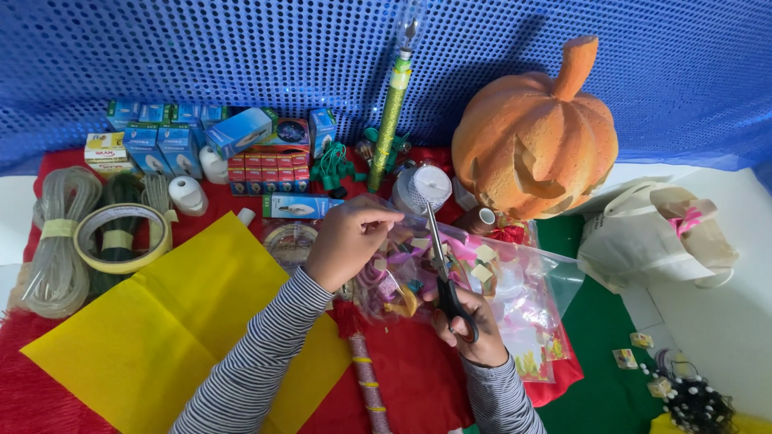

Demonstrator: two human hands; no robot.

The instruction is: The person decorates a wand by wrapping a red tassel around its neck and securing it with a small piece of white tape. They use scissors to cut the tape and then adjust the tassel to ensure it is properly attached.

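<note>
a blue sequined curtain (241,56) hangs as backdrop behind a white table (724,321) spread with red cloth (418,378) and green cloth (599,354), evenly lit.

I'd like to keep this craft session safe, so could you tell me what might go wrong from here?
The scissors in the right hand point toward the left hand, which pinches the clear zip bag near the blades, so a slip could nick the fingers. Cutting there might also spill the bag's coloured paper pieces. The white lamp bulb just beyond the tips could get knocked.
</note>
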